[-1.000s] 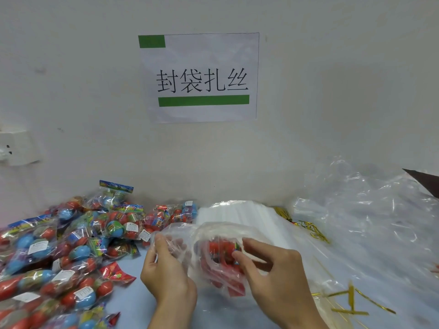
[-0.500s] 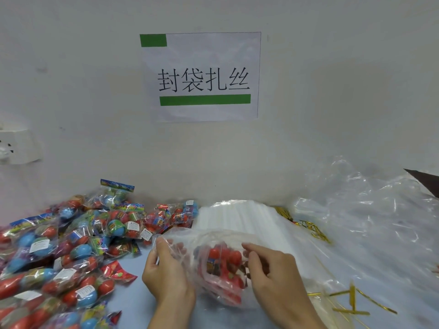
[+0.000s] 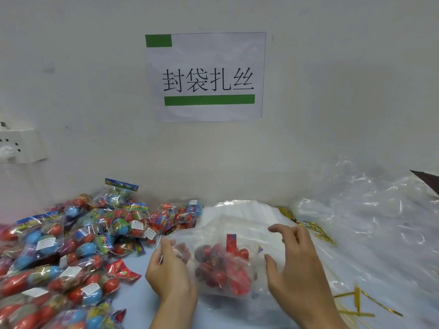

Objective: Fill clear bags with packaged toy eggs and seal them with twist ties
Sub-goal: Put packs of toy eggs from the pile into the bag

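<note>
Right hand (image 3: 294,269) has let go and lifted, fingers spread; left hand (image 3: 169,269) pinches clear bag (image 3: 213,243) mouth, egg pack (image 3: 223,269) inside on table; next: gather neck, fetch twist tie (image 3: 356,302).

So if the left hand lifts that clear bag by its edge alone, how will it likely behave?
The clear bag is thin, wrinkled film, so it will probably sag and swing rather than hold shape. The toy eggs sit low inside, so the weight likely hangs at the bottom. The left hand pinches only one corner; glossy film may slip.
</note>
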